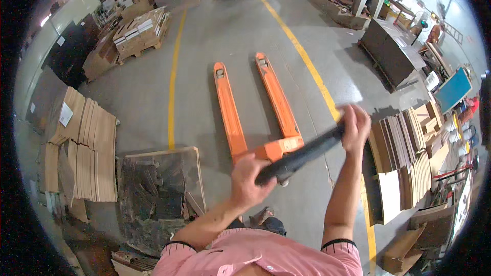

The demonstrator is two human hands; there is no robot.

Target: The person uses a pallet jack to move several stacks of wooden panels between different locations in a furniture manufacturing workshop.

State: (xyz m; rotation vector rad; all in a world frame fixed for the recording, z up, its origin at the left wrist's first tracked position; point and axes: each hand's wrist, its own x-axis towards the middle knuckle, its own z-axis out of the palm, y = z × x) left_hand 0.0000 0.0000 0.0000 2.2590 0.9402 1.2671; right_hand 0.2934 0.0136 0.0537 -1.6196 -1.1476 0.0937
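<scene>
Both hands grip the black handle (304, 156) of an orange pallet truck (273, 149), one near each end: the left hand (248, 180) is clamped round the nearer end, its fingers curled over the bar, and the right hand (354, 127) is closed round the farther end. The handle slants across in front of the body, rising in view from left to right, and partly covers the truck's base. The pallet truck stands on the grey floor (204, 36) straight ahead of the person, its left fork (228, 107) and right fork (279, 97) pointing away, side by side, between a left yellow line (175, 71) and a right yellow line (302, 51). The person wears a pink shirt (266, 255) with dark bands at the sleeve ends. On the left, near the truck, a flat platform with a pale edge (200, 174) carries dark, uneven pieces; just beyond its outer side stands a tall stack of brown boards (94, 143). Farther up on that side, a pallet load of flat cartons (140, 33) sits outside the line. On the right, more upright brown sheets (409, 158) stand close beyond the line, with a long grey block (391, 51) farther off and a blue panel (454, 90) near the rim.
</scene>
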